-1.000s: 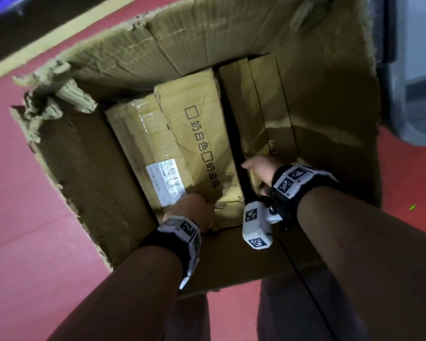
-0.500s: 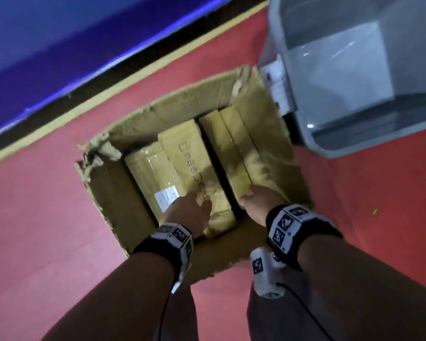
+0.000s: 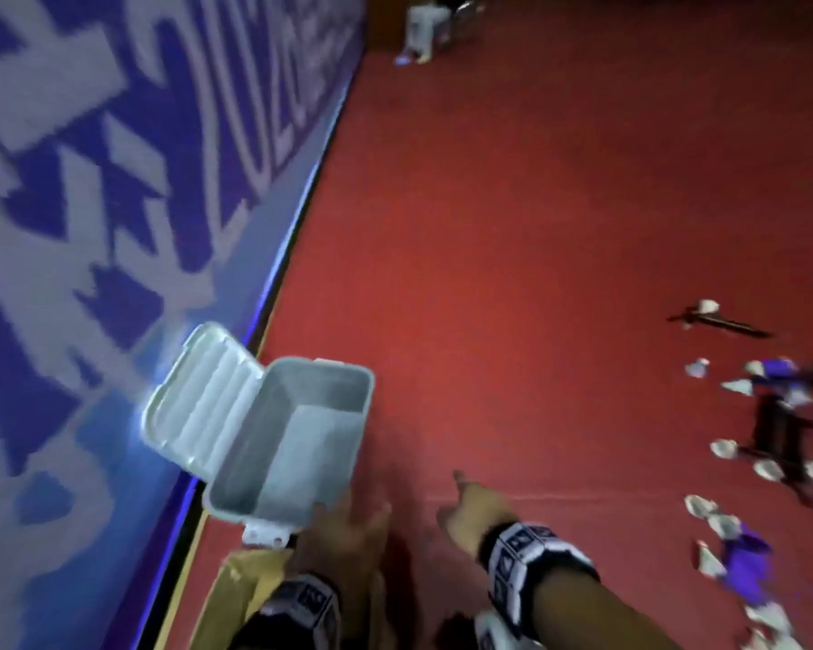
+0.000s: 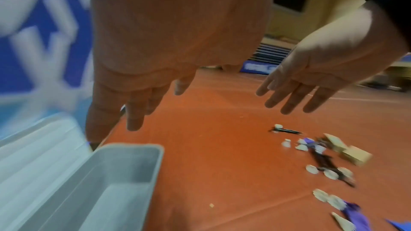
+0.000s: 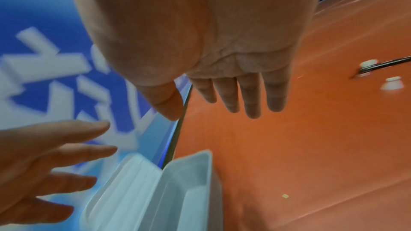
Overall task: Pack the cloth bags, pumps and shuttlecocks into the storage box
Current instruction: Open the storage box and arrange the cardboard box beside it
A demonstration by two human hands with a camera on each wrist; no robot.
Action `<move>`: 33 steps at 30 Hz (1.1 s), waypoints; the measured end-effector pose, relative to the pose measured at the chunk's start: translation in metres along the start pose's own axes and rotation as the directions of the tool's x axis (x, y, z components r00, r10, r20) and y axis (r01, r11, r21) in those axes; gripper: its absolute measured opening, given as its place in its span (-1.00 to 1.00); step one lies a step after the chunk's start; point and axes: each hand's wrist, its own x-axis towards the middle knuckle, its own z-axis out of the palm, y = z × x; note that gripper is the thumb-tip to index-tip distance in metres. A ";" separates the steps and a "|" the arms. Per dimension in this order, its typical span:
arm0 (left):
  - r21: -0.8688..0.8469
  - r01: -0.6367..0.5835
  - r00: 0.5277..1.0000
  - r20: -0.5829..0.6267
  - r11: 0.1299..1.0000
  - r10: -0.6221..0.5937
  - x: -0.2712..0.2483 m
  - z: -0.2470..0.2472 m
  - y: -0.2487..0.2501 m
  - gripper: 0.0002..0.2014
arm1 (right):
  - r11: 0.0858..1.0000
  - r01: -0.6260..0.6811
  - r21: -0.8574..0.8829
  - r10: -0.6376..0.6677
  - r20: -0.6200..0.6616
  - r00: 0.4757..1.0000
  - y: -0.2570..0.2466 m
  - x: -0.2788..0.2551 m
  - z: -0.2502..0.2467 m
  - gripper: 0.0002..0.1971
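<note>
Red sports-hall floor (image 3: 512,274) before me. On it, at near left against the wall, stands my pale grey plastic storage box (image 3: 343,443), lid open. At right lie scattered white feathered shuttlecocks (image 3: 723,448), slim black pumps (image 3: 719,322) and crumpled purple cloth bags (image 3: 747,562).

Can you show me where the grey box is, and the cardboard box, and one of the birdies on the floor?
storage box (image 3: 322,455), head view, right outer wall.
cardboard box (image 3: 235,598), head view, its flap.
shuttlecock (image 3: 723,448), head view, white feathers.
</note>
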 end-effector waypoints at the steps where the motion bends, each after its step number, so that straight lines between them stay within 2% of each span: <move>1: -0.010 -0.019 1.000 -0.015 1.000 0.019 -0.004 -0.001 0.031 -0.11 | 0.997 -0.058 0.049 0.061 -0.066 0.996 0.027 -0.014 -0.022 -0.37; 5: 0.186 -0.205 0.979 0.033 0.961 0.202 -0.025 0.015 0.163 -0.11 | 0.931 -0.241 0.275 0.305 -0.217 0.927 0.142 -0.061 -0.081 -0.25; 10: 0.332 -0.409 0.912 0.116 0.850 0.394 -0.053 0.064 0.314 -0.14 | 0.781 -0.401 0.480 0.579 -0.313 0.753 0.286 -0.110 -0.149 -0.19; 15: 0.396 -0.569 0.818 0.184 0.721 0.545 -0.065 0.122 0.464 -0.15 | 0.657 -0.461 0.596 0.725 -0.331 0.605 0.416 -0.144 -0.217 -0.33; 19: 0.405 -0.650 0.753 0.232 0.642 0.616 -0.065 0.160 0.559 -0.16 | 0.568 -0.515 0.642 0.802 -0.291 0.522 0.497 -0.157 -0.258 -0.40; 21: 0.411 -0.660 0.745 0.250 0.629 0.618 -0.059 0.173 0.591 -0.17 | 0.537 -0.553 0.637 0.824 -0.257 0.504 0.526 -0.157 -0.273 -0.40; 25: 0.398 -0.632 0.773 0.270 0.665 0.574 -0.031 0.176 0.632 -0.18 | 0.524 -0.594 0.611 0.839 -0.252 0.482 0.553 -0.131 -0.313 -0.35; 30: 0.411 -0.579 0.814 0.245 0.704 0.526 0.051 0.154 0.675 -0.20 | 0.556 -0.625 0.548 0.823 -0.262 0.504 0.545 -0.055 -0.370 -0.29; 33: 0.451 -0.569 0.821 0.252 0.688 0.513 0.111 0.134 0.709 -0.18 | 0.554 -0.629 0.545 0.828 -0.285 0.483 0.539 -0.003 -0.406 -0.28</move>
